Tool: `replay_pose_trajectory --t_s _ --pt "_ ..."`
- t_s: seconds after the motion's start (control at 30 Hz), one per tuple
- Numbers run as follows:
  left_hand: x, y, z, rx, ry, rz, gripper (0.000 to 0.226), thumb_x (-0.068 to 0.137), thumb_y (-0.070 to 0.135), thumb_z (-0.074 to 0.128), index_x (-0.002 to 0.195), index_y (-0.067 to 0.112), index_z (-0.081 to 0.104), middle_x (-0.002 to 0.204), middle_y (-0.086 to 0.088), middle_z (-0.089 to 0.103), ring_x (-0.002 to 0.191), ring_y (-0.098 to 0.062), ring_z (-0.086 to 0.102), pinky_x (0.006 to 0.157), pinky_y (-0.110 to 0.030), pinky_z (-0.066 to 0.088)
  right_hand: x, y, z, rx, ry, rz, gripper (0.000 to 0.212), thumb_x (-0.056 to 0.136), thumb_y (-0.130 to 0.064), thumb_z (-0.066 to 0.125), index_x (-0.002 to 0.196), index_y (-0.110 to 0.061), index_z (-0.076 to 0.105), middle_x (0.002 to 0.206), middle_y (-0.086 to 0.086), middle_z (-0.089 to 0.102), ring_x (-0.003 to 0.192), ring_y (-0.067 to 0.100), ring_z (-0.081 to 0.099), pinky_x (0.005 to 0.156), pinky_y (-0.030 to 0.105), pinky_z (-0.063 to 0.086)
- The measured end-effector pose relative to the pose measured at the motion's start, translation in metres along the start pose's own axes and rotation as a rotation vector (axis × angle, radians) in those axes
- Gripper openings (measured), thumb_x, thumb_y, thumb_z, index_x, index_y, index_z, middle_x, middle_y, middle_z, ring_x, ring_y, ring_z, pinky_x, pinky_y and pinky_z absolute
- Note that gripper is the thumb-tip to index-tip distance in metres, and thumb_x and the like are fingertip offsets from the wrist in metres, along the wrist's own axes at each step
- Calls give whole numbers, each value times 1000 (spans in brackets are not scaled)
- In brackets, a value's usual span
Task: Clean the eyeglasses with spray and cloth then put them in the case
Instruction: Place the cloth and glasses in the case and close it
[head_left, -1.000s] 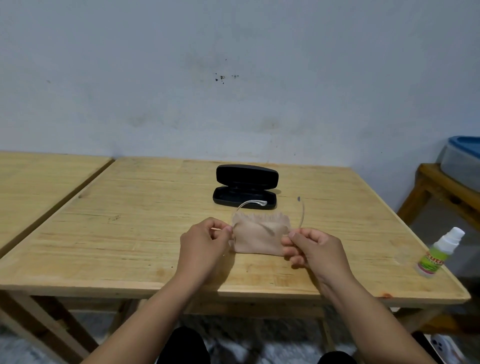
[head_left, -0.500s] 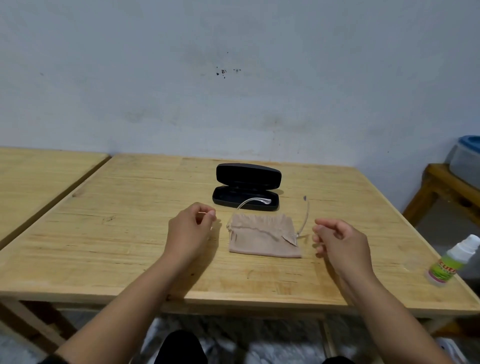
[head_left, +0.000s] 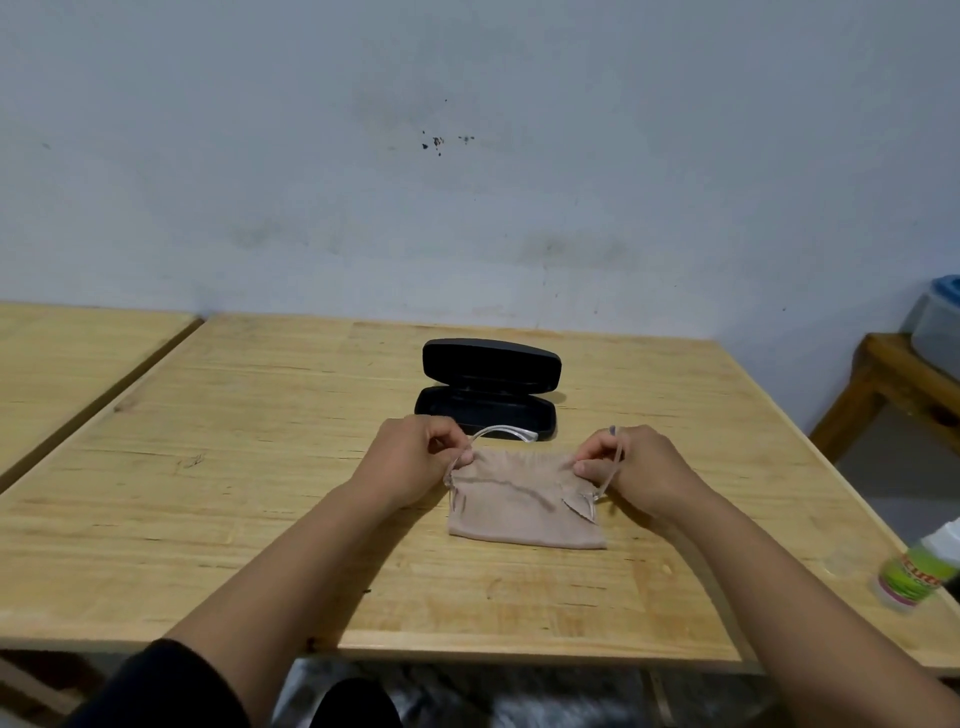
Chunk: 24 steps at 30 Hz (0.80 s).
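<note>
While your left hand (head_left: 415, 462) pinches the left temple of the clear eyeglasses (head_left: 501, 432) and your right hand (head_left: 636, 470) pinches the right temple, the beige cloth (head_left: 519, 512) drapes over the lenses on the wooden table (head_left: 234, 467). Lift evenly by both temples so the frame does not twist, and let the cloth slide off. The open black case (head_left: 488, 392) waits just behind; the spray bottle (head_left: 914, 569) stands well apart at the right edge.
</note>
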<state>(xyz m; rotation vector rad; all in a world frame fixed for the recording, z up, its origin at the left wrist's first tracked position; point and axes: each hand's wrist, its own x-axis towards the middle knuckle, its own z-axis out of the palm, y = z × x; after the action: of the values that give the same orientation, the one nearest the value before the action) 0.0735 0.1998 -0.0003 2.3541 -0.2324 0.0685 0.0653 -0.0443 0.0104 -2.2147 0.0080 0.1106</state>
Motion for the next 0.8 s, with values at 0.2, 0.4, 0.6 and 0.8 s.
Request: replay_pose_trajectory --t_s 0.2,0.4,0.6,0.8 --pt "0 -3 -5 -214 0 26 8 88 18 60 82 20 66 74 10 70 69 -1 62 65 -16 43 2 9 -7 442 -53 34 16 82 -3 65 71 -13 69 66 7 60 56 16 42 54 27 34" --pt "-14 -1 -10 -292 -131 102 26 99 22 36 91 16 61 72 15 70 71 5 61 70 -9 42 -7 7 -8 464 -198 -14 24 97 -21 45 92 -14 67 75 3 74 64 10 57 58 26 32" --pt "-27 -3 -7 -214 -30 95 31 97 40 33 101 26 61 90 10 71 86 1 63 76 -20 44 -14 6 -1 416 -29 4 24 98 -21 44 95 -21 68 81 4 76 76 15 61 59 26 33" --pt "-54 -1 -6 -93 256 35 1 85 28 63 85 27 62 82 14 64 78 0 56 62 -10 36 -59 5 4 286 377 49 12 90 -17 57 93 -17 68 83 -1 69 74 11 61 66 22 47"
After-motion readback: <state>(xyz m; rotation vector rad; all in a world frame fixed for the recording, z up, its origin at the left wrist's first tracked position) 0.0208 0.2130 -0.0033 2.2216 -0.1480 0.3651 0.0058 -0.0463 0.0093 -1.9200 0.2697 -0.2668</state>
